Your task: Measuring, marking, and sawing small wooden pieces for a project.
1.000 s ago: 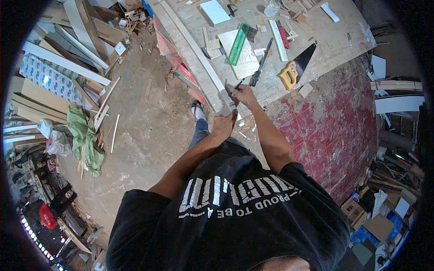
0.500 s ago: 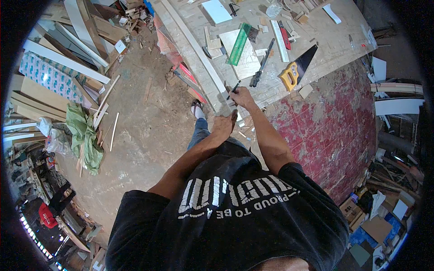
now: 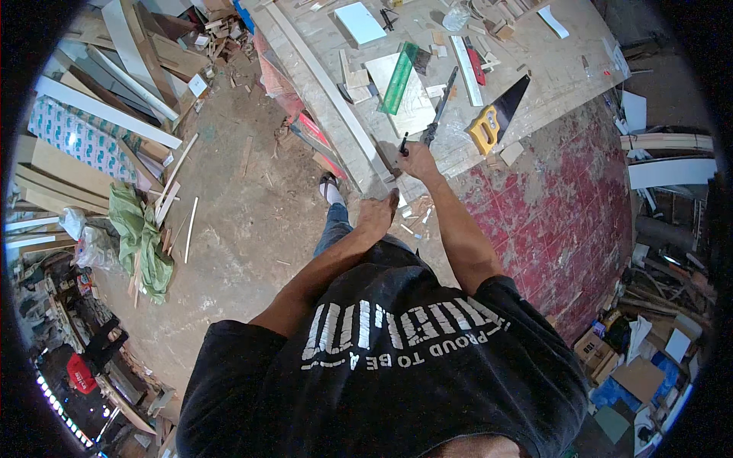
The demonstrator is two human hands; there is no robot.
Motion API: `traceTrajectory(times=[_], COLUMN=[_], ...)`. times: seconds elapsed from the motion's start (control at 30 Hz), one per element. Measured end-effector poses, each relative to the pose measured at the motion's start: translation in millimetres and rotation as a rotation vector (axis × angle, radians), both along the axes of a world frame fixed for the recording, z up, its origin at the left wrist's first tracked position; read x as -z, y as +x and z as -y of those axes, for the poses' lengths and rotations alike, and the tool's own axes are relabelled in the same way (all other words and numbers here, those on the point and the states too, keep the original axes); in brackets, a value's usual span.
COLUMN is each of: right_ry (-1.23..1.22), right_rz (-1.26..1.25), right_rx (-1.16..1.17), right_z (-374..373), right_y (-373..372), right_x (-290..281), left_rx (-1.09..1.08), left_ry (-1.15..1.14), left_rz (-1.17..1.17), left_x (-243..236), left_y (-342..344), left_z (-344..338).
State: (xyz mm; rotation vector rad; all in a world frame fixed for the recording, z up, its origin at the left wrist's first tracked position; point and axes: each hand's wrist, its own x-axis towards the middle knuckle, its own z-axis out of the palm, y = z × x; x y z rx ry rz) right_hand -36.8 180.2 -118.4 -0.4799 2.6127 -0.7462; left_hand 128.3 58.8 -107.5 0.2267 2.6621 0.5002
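My left hand (image 3: 376,212) is closed at the near end of the long pale wooden strip (image 3: 333,90), thumb along it; what its fingers grip underneath is partly hidden. My right hand (image 3: 416,160) holds a slim black pen-like tool (image 3: 405,142) upright, just right of the strip. Both are at the near corner of the plywood workbench (image 3: 565,76). Beyond my right hand lie a dark bar-like tool (image 3: 441,105) and a yellow-handled saw (image 3: 485,128). A green ruler (image 3: 398,78) rests on a pale board (image 3: 416,113).
The bench also carries a white panel (image 3: 360,22) and offcuts (image 3: 355,79). Stacked boards (image 3: 107,114) and green cloth (image 3: 141,237) lie left on the floor. Red flooring (image 3: 557,237) spreads right, bordered by cluttered scrap (image 3: 664,290). My foot (image 3: 330,187) is beside the bench corner.
My right hand has shifted slightly to the right and up from the strip, and the black tool now stands more upright. My left hand stays at the strip's end.
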Motion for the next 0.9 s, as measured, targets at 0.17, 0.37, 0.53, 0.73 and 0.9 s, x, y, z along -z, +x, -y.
traceTrajectory(times=[0.17, 0.37, 0.53, 0.73, 0.9], right_ry=[-0.226, -0.232, -0.346, -0.17, 0.047], right_rz=[-0.112, -0.08, 0.113, 0.082, 0.117], right_rx=[0.093, 0.431, 0.643, 0.741, 0.775], right_z=[-22.6, -83.1, -142.9, -196.3, -220.1], right_y=[17.2, 67.5, 139.8, 253.0, 367.8], right_x=[-10.5, 17.6, 46.4, 66.9, 72.7], left_rx=[0.164, 0.251, 0.323, 0.452, 0.69], left_ry=[-0.131, -0.034, -0.107, -0.083, -0.175], left_rz=[0.016, -0.082, -0.158, -0.249, -0.56], left_x=[-19.1, -19.0, -7.2, -10.9, -5.4], left_y=[-1.3, 2.0, -2.6, -21.8, -44.8], left_z=[4.9, 9.3, 8.3, 10.6, -2.8])
